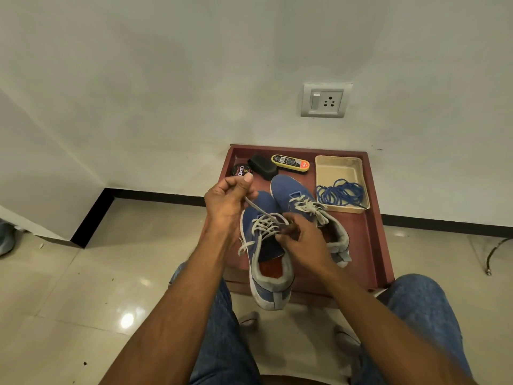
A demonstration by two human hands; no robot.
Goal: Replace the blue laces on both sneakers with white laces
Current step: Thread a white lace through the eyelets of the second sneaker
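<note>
Near sneaker [270, 262] sits at the front edge of the red-brown bench [373, 240], heel overhanging toward the person, white lace [266, 222] already crossed through most eyelets. Left hand [227, 202] raised above the toe, fingers curled round one lace end, drawing it taut up and left. Right hand [301, 240] at the tongue and top eyelets, fingers bent and apparently pinching the other lace strand or the eyelet flap; exact contact blurred, cannot tell which. A loose lace end hangs off the shoe's left side. Far sneaker [302, 207] lies just beside it, touching, white lace in and seemingly tied. Judgement: task near its end, only the top of the near shoe left. Risks: pulling hard on one end may leave the two ends unequal, too short to knot on one side; the upward pull could tip or drag the overhanging shoe off the bench; the tip may miss the last eyelet or skip one; slack in the lower crossings may stay uneven. Containers: shallow cream tray [323, 173] at the bench's right rear holds the coiled blue laces [340, 193], part draped on its near rim. Round polish tin [241, 170], black sponge block [262, 165] and yellow-labelled brush case [290, 162] lie along the rear, contents not visible. Wall socket [323, 100] above.
</note>
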